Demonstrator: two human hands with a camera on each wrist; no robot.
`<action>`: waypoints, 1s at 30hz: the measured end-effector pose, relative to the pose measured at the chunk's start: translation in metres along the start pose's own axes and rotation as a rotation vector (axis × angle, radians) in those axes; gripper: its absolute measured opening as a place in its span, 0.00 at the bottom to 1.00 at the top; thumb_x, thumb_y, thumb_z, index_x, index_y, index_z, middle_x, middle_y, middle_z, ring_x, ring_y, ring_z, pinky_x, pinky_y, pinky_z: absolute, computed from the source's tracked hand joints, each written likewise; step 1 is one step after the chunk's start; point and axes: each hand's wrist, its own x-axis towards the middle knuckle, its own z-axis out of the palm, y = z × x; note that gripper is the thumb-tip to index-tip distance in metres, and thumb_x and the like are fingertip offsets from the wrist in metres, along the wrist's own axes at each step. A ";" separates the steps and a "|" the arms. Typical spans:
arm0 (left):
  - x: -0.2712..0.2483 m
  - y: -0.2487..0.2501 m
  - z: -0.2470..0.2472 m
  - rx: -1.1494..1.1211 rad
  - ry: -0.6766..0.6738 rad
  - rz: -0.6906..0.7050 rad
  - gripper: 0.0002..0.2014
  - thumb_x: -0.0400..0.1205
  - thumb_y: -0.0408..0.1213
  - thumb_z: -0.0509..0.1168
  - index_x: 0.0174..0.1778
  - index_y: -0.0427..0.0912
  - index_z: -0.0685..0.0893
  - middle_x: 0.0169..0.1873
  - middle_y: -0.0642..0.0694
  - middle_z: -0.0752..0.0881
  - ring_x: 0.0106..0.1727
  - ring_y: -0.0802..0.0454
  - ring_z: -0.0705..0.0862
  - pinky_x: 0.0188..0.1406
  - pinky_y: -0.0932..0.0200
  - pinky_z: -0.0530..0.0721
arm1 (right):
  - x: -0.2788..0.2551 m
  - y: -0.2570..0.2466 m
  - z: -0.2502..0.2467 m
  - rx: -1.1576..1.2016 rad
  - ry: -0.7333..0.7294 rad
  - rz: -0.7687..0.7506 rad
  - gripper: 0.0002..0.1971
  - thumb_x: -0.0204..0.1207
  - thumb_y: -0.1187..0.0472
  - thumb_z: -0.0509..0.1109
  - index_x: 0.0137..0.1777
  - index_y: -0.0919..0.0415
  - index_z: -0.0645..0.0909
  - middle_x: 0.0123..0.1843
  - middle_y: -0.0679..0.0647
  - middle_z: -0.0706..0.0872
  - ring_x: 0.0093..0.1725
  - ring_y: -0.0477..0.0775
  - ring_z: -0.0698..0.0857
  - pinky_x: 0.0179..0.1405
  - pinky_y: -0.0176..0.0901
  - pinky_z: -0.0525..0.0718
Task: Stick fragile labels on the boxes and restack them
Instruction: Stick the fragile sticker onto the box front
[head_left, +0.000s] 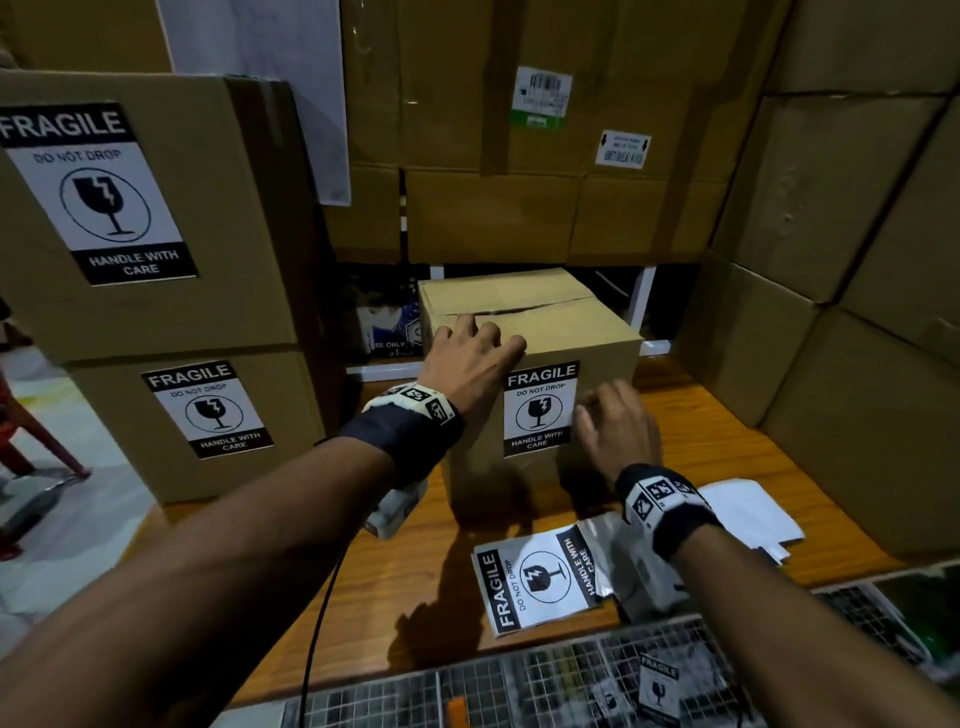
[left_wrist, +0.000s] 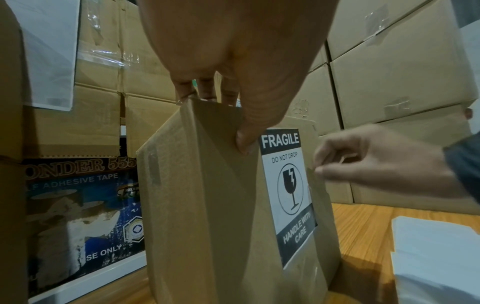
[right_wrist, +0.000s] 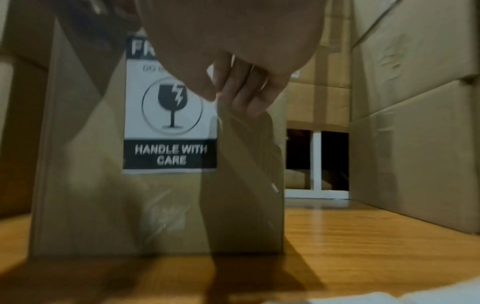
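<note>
Now: L hand (head_left: 470, 358) gripping top near-left corner of box (head_left: 571, 332); R hand (head_left: 618, 428), fingers loosely curled, holding nothing, beside stuck fragile label (head_left: 540, 408).

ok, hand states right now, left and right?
Left hand: gripping the box at its top front edge, thumb on the front face.
Right hand: loosely curled beside the label, holding nothing.

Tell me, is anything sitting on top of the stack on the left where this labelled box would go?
Nothing visible. The stack is two labelled boxes high, but its top lies out of view. The left hand already grips the box.
</note>
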 end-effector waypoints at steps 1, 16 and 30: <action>-0.001 0.002 0.001 0.002 -0.002 -0.003 0.28 0.83 0.44 0.69 0.76 0.53 0.65 0.70 0.39 0.75 0.69 0.37 0.70 0.64 0.38 0.75 | 0.002 0.004 -0.007 -0.009 0.071 0.007 0.11 0.74 0.62 0.76 0.53 0.62 0.79 0.52 0.61 0.79 0.49 0.61 0.80 0.46 0.50 0.82; -0.042 0.024 0.027 -0.497 0.157 -0.479 0.37 0.73 0.28 0.77 0.71 0.57 0.67 0.78 0.43 0.54 0.68 0.32 0.76 0.53 0.51 0.89 | 0.059 0.037 -0.047 0.150 -0.222 -0.053 0.38 0.65 0.67 0.84 0.73 0.51 0.73 0.80 0.56 0.61 0.73 0.67 0.74 0.69 0.62 0.81; -0.026 0.043 -0.089 -0.338 0.474 -0.386 0.40 0.71 0.34 0.81 0.74 0.57 0.67 0.78 0.44 0.59 0.69 0.37 0.70 0.56 0.44 0.85 | 0.098 0.039 -0.150 0.292 0.129 -0.378 0.38 0.65 0.62 0.84 0.74 0.52 0.72 0.75 0.60 0.68 0.70 0.68 0.75 0.63 0.72 0.82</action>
